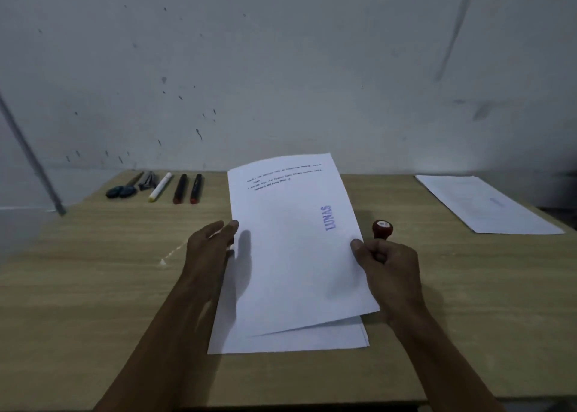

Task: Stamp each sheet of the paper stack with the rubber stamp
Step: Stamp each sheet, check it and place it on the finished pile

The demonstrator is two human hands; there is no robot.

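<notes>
A stamped sheet [296, 243] is held above the paper stack [287, 340].
Its edges are pinched by both hands; the rubber stamp [381, 228] is also gripped by the right hand [387, 268] fingers.

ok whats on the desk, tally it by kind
stamp: 1, held in the right hand
lifted sheet, stamped LUNAS, held by both hands, left hand at its edge: 1
paper stack under it: 1
stamped pile far right: 1
scissors: 1
grey tool, too blurred to name: 1
white marker: 1
black markers: 2
total: 9
</notes>
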